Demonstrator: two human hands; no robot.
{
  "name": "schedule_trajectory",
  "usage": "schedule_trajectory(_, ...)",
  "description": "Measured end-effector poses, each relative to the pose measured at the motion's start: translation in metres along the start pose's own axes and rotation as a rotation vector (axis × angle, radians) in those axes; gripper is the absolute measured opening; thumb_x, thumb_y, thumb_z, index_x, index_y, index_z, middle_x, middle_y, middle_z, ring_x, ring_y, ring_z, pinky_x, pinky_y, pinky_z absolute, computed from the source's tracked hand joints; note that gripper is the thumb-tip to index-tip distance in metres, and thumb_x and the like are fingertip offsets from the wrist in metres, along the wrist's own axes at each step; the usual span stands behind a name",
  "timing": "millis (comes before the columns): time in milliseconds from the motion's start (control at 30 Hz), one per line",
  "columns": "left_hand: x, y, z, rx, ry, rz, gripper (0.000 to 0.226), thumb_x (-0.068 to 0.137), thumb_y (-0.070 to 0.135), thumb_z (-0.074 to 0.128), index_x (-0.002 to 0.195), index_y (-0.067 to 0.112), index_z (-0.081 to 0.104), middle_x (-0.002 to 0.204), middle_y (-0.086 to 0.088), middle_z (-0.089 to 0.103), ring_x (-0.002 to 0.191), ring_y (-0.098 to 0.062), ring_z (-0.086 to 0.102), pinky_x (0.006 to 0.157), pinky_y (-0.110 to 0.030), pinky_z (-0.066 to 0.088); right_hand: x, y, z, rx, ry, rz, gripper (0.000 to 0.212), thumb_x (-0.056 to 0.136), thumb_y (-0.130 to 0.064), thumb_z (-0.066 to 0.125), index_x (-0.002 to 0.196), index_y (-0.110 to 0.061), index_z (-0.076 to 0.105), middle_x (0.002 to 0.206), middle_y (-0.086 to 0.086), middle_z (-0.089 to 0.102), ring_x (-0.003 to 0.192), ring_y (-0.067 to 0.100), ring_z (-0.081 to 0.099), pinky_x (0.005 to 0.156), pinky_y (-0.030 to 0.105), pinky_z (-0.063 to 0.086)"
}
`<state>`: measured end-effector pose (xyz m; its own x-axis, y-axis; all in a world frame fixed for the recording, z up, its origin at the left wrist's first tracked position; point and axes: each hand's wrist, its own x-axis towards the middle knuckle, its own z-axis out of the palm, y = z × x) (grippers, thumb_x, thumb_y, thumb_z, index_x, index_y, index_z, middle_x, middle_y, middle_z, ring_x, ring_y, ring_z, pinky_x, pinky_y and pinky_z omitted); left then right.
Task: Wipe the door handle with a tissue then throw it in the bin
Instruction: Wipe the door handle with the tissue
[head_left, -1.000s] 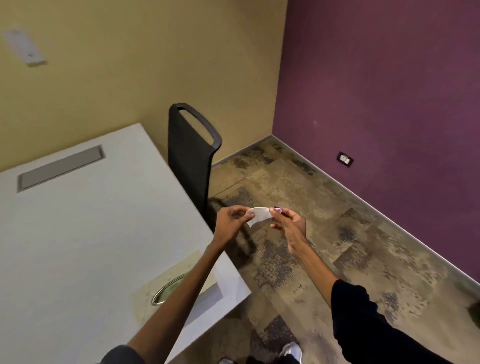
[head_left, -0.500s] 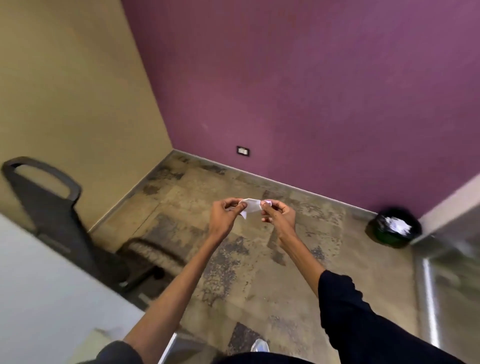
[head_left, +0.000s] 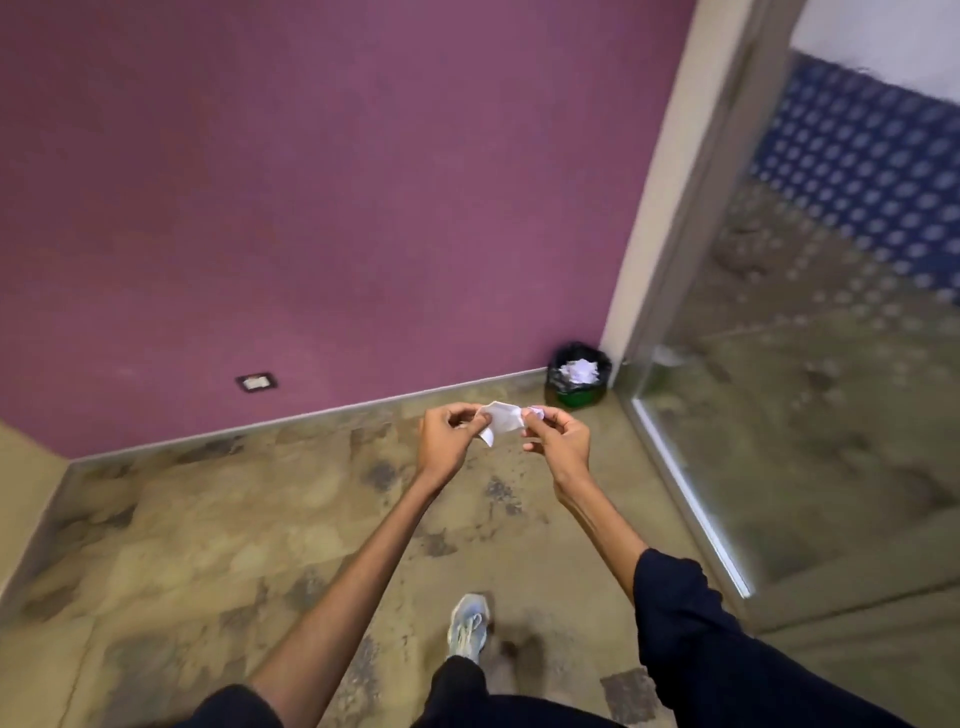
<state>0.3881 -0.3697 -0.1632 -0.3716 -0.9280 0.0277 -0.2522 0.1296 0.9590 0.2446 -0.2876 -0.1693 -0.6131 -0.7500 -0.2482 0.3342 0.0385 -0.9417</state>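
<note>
left hand (head_left: 448, 437) pinching one edge of tissue (head_left: 500, 420) | right hand (head_left: 557, 435) pinching the other edge, likely spreading it flat to wipe | bin (head_left: 578, 375) just beyond right hand, on the floor against the purple wall (head_left: 311, 208) | door handle not in view | step: readying tissue, wipe not yet done

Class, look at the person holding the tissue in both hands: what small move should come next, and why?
Probably walk on toward the glass door on the right to find its handle. The tissue is pinched between the left hand and the right hand, and no handle is in view yet. The bin in the corner comes afterwards.
</note>
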Motion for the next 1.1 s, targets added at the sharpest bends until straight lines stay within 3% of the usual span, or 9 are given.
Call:
schedule_trajectory(233,0.079,0.021,0.090,0.049,-0.280,0.079,0.012,0.086,0.009,0.074,0.097,0.008,0.079,0.087,-0.005,0.078,0.078,-0.011,0.070,0.074,-0.030,0.056,0.055,-0.026,-0.066,0.043,0.291,-0.036,0.018,0.083,-0.009,0.075,0.098,-0.001,0.071,0.082,0.008,0.070,0.065,0.011,0.064,0.053,0.020,0.053)
schedule_trajectory(400,0.133,0.040,0.165,0.059,-0.467,0.144,0.009,0.085,0.011,0.075,0.092,0.015,0.080,0.081,0.003,0.078,0.072,-0.002,0.068,0.071,-0.021,0.054,0.095,-0.049,-0.107,0.108,0.486,-0.076,0.006,0.083,-0.007,0.074,0.087,-0.009,0.071,0.077,0.008,0.070,0.062,0.012,0.063,0.050,0.019,0.053)
schedule_trajectory(533,0.163,0.058,0.222,0.075,-0.619,0.215,0.009,0.087,0.011,0.072,0.093,0.012,0.079,0.080,0.007,0.076,0.070,0.006,0.066,0.070,-0.017,0.051,0.116,-0.066,-0.144,0.156,0.629,-0.117,0.007,0.083,-0.005,0.074,0.090,-0.005,0.071,0.072,0.007,0.070,0.058,0.011,0.063,0.049,0.018,0.052)
schedule_trajectory(667,0.173,0.080,0.277,0.065,-0.766,0.262,0.012,0.089,0.013,0.072,0.096,0.007,0.079,0.088,-0.005,0.079,0.088,-0.022,0.075,0.081,-0.036,0.057,0.119,-0.080,-0.182,0.192,0.797,-0.171,0.011,0.081,-0.006,0.076,0.091,-0.006,0.072,0.069,0.002,0.072,0.056,0.008,0.066,0.048,0.019,0.053)
schedule_trajectory(700,0.171,0.086,0.291,0.058,-0.800,0.277,0.013,0.089,0.013,0.072,0.098,0.006,0.079,0.090,-0.007,0.079,0.088,-0.023,0.075,0.082,-0.037,0.057,0.118,-0.083,-0.192,0.201,0.840,-0.185,0.012,0.081,-0.006,0.076,0.093,-0.005,0.072,0.069,0.003,0.072,0.056,0.008,0.066,0.048,0.019,0.052)
schedule_trajectory(833,0.154,0.111,0.344,0.007,-0.916,0.351,0.010,0.089,0.013,0.072,0.095,0.015,0.079,0.079,0.009,0.076,0.072,0.005,0.067,0.074,-0.020,0.055,0.107,-0.098,-0.228,0.220,0.991,-0.254,0.017,0.084,-0.004,0.073,0.101,-0.001,0.070,0.074,0.007,0.071,0.057,0.006,0.066,0.048,0.019,0.053)
schedule_trajectory(933,0.130,0.134,0.382,-0.080,-1.004,0.393,0.012,0.090,0.014,0.071,0.088,0.025,0.077,0.074,0.013,0.075,0.071,0.004,0.067,0.070,-0.016,0.053,0.094,-0.111,-0.252,0.252,1.100,-0.332,0.018,0.085,-0.004,0.073,0.102,-0.002,0.070,0.078,0.006,0.072,0.061,0.006,0.069,0.049,0.019,0.054)
schedule_trajectory(1033,0.104,0.158,0.419,-0.154,-1.079,0.421,0.011,0.091,0.014,0.069,0.092,0.020,0.078,0.082,0.007,0.077,0.077,-0.001,0.069,0.073,-0.019,0.054,0.080,-0.127,-0.276,0.246,1.176,-0.418,0.019,0.084,-0.003,0.073,0.103,-0.005,0.070,0.084,0.010,0.073,0.066,0.005,0.069,0.052,0.019,0.056)
schedule_trajectory(1100,0.087,0.176,0.442,-0.181,-1.109,0.461,0.015,0.091,0.010,0.067,0.095,0.020,0.077,0.083,0.011,0.076,0.077,0.003,0.068,0.073,-0.013,0.053,0.071,-0.140,-0.293,0.231,1.197,-0.471,0.023,0.085,-0.004,0.073,0.107,-0.005,0.070,0.087,0.011,0.073,0.069,0.005,0.069,0.056,0.019,0.056)
